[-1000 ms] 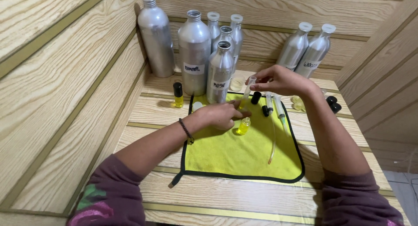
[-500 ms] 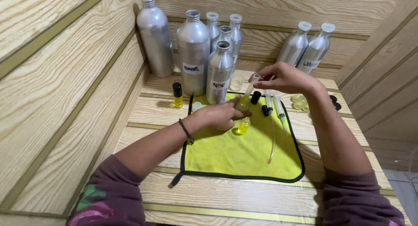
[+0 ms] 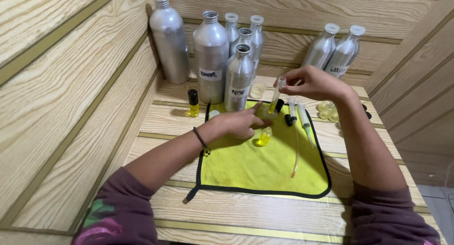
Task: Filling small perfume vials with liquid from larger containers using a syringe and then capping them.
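My right hand (image 3: 314,84) holds a slim clear syringe (image 3: 276,96) upright, its lower part filled with yellow liquid and its tip pointing down. My left hand (image 3: 241,123) rests on the yellow cloth (image 3: 265,164), fingers stretched toward the syringe tip and a small clear cup under it. Just right of that hand stands a tiny open vial of yellow liquid (image 3: 265,137). Two more syringes with thin tubes (image 3: 299,127) lie on the cloth.
Several tall aluminium bottles (image 3: 210,56) stand at the back, two more (image 3: 336,49) at the right. A small capped vial of yellow liquid (image 3: 193,103) stands left of the cloth. Black caps (image 3: 283,113) and small glass vials (image 3: 326,109) lie nearby. Wood panel walls enclose the corner.
My right hand has lowered the syringe slightly, toward the left hand's fingers. The left hand has barely moved.
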